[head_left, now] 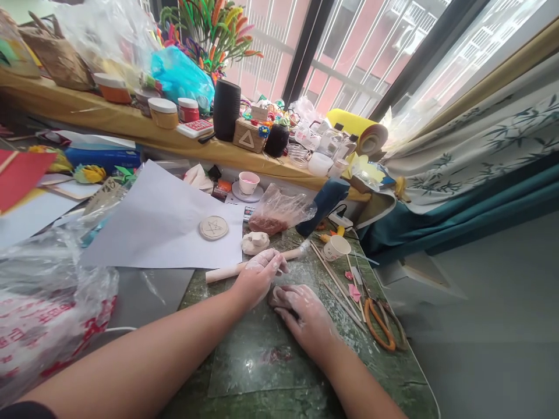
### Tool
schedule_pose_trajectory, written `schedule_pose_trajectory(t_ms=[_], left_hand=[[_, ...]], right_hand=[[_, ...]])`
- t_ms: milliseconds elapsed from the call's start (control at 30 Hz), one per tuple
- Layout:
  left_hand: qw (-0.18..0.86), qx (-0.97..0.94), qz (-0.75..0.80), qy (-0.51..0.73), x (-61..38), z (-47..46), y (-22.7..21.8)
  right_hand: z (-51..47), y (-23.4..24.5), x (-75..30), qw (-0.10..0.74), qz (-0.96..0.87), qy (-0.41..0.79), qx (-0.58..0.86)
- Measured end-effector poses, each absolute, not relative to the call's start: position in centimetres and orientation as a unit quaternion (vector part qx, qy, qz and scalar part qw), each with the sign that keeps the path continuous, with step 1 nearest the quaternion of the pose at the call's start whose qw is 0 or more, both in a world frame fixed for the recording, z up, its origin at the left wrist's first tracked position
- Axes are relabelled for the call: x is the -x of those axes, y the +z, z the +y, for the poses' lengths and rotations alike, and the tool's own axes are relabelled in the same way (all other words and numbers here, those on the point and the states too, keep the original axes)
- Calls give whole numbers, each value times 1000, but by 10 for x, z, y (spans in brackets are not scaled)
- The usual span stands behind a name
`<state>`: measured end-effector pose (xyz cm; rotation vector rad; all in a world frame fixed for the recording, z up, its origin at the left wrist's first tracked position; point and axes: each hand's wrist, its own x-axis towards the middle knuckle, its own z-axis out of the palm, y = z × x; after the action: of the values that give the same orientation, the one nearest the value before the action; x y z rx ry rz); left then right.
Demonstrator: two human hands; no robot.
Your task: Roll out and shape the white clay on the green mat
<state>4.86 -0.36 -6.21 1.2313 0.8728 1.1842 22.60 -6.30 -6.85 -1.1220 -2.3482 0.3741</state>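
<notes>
My left hand [261,276], dusted with white powder, is closed with its fingers curled in front of a wooden rolling pin [223,273]. Whatever those fingers hold, if anything, is hidden. Beside it, low over a clear sheet [244,355], my right hand [308,314] is closed too, powdery, its fingers bent inward; their contents cannot be made out. Just behind the pin sits a lump of pale clay [255,242]. A round clay disc [213,227] with a star drawn in it lies on white paper [152,215].
Thin sticks [334,276], orange-handled scissors [379,326] and a paper cup [336,248] are on the right. Bagged brown clay [273,218] and a dark blue cylinder [325,205] stand behind. Plastic bags [52,314] crowd the left; a crowded ledge [183,142] runs along the window.
</notes>
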Motion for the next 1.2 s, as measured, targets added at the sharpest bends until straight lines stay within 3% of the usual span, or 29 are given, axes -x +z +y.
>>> schedule_pose_trajectory(t_ms=[167, 300, 433, 600, 733, 867, 1033, 1200], left_hand=[[572, -527, 370, 508, -48, -4, -63], [562, -523, 380, 515, -48, -3, -65], [572, -518, 376, 513, -48, -2, -66], [573, -523, 377, 506, -48, -1, -65], [583, -521, 363, 507, -49, 0, -68], [582, -518, 366, 509, -50, 0, -70], [570, -532, 370, 505, -49, 0, -69], [566, -539, 371, 501, -49, -1, -67]], right_hand=[[-63, -63, -228, 404, -767, 59, 495], [-67, -69, -225, 329, -822, 111, 452], [-72, -74, -224, 380, -791, 99, 469], [-73, -73, -231, 331, -825, 109, 445], [-70, -73, -244, 401, -744, 32, 534], [-64, -79, -252, 299, -800, 73, 515], [-59, -83, -255, 377, -733, 4, 566], [-55, -86, -257, 306, -768, 67, 558]])
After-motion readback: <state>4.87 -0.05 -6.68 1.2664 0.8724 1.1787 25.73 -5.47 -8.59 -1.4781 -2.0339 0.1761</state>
